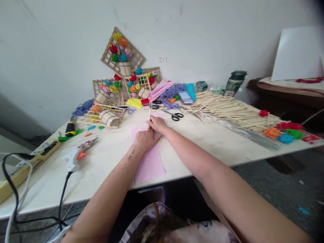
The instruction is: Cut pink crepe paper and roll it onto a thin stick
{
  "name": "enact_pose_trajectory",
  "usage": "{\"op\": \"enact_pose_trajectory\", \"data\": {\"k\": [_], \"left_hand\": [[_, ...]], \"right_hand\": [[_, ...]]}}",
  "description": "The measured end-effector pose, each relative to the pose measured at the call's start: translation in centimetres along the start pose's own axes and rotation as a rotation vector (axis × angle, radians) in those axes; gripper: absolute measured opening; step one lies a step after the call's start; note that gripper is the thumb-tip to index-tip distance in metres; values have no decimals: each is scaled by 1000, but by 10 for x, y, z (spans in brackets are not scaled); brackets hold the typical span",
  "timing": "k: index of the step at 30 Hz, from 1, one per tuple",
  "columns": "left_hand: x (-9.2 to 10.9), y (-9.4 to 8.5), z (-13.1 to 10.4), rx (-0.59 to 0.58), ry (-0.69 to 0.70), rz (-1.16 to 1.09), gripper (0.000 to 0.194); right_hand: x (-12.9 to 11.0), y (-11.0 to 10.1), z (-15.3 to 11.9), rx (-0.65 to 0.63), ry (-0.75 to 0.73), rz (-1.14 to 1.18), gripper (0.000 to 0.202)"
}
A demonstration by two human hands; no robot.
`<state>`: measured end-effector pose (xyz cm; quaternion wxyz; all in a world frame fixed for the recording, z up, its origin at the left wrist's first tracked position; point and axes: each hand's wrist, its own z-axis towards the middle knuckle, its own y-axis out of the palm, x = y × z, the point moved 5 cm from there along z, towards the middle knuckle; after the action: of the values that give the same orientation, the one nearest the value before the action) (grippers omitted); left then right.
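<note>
A sheet of pink crepe paper (149,168) lies flat on the white table, reaching toward its front edge. My left hand (144,139) rests on this sheet, palm down, with the thumb stretched to the right. Just beyond it, my right hand (157,124) is closed around a slim, clear pen-like tool (150,110) that points away from me. The tool's lower end is hidden by my fingers, and the two hands touch or nearly touch. Black-handled scissors (176,116) lie to the right of my right hand.
A white glue gun (74,158) and a power strip (43,153) with cables occupy the left. Bamboo lattices with paper flowers (123,57) lean on the wall. Many thin sticks (227,108), a dark bottle (235,82) and crepe flowers (286,136) are on the right.
</note>
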<state>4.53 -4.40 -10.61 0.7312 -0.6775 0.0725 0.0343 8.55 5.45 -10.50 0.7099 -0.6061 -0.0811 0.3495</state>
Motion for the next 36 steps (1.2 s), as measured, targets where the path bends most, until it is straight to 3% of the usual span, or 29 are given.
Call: {"op": "enact_pose_trajectory", "data": {"k": [36], "left_hand": [[1,1,0,32,3,1,68]], "right_hand": [[1,3,2,25,-8,-10,34]]}}
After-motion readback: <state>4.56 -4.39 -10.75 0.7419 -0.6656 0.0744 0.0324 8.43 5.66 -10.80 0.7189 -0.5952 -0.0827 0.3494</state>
